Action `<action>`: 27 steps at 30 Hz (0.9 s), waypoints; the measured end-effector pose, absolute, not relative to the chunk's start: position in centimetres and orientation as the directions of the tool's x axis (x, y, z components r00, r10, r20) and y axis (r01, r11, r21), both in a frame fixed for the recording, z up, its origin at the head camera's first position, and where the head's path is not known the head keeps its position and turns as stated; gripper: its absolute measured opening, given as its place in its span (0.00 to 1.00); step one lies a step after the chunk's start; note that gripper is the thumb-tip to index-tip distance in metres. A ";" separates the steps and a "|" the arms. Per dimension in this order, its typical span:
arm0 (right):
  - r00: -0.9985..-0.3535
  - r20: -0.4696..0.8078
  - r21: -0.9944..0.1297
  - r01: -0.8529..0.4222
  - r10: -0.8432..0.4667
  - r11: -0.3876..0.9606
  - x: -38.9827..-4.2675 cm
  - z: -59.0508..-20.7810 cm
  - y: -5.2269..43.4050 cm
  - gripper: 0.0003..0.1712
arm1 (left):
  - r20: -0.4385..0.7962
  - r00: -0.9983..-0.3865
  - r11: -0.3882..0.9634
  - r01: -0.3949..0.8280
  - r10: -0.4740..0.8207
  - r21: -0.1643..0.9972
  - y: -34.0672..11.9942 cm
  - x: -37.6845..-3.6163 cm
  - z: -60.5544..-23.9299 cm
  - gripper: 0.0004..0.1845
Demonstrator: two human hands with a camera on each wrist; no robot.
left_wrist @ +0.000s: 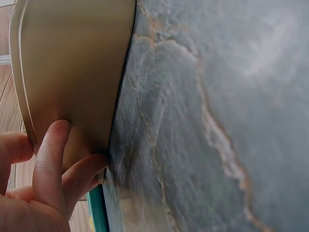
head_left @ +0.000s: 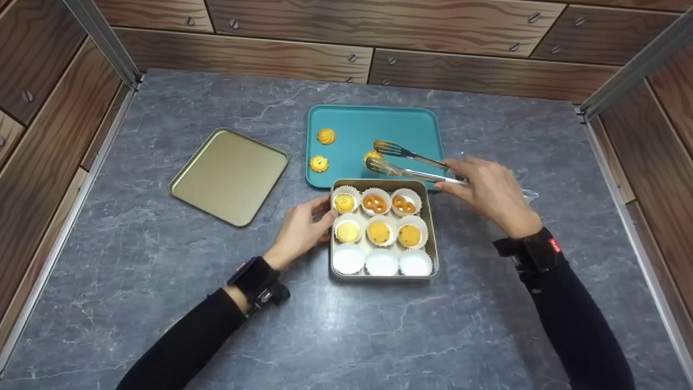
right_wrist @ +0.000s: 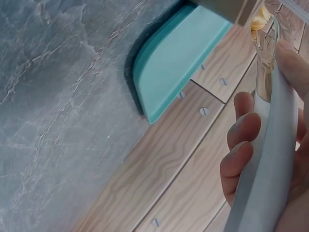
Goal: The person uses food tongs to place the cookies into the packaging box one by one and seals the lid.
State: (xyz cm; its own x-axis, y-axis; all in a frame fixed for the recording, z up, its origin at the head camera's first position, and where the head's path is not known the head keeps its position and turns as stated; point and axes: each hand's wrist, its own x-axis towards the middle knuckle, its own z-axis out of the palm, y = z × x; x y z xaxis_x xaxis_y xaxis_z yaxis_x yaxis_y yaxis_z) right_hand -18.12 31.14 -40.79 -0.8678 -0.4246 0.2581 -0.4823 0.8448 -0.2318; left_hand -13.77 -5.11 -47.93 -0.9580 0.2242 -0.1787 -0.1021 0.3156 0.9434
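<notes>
Small yellow swirl cookie [head_left: 371, 156] lies on teal plastic tray [head_left: 411, 122], between open tips of metal tongs [head_left: 403, 162]. Right hand [head_left: 495, 192] grips tongs handles. Left hand [head_left: 300, 230] holds left wall of square gold tin [head_left: 433, 238], just near tray. Gold lid [head_left: 230, 176] far left.

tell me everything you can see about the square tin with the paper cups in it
The tin is a shallow, square, gold-coloured metal box with rounded corners, lying open and flat on the grey counter just in front of the teal tray. It holds nine white paper cups in three rows: the far two rows hold biscuits, the near row is empty. The left hand grips its left wall. Its flat lid lies apart to the left.
</notes>
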 end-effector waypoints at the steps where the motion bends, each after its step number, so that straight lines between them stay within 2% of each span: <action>1: -0.864 0.264 -0.231 -0.488 -0.428 0.842 -17.9 -40.8 31.1 0.31 | -0.181 -0.957 0.315 -0.105 0.225 0.943 -5.1 -13.8 -47.9 0.31; 12: -0.816 0.331 -0.210 -0.553 -0.474 0.806 -15.2 -40.1 30.9 0.30 | -0.180 -0.955 0.325 -0.098 0.234 0.941 -5.2 -13.7 -47.8 0.31; 27: -0.758 0.291 -0.189 -0.643 -0.583 0.742 -11.4 -40.2 30.9 0.31 | -0.168 -0.958 0.328 -0.085 0.234 0.941 -5.2 -13.6 -47.7 0.31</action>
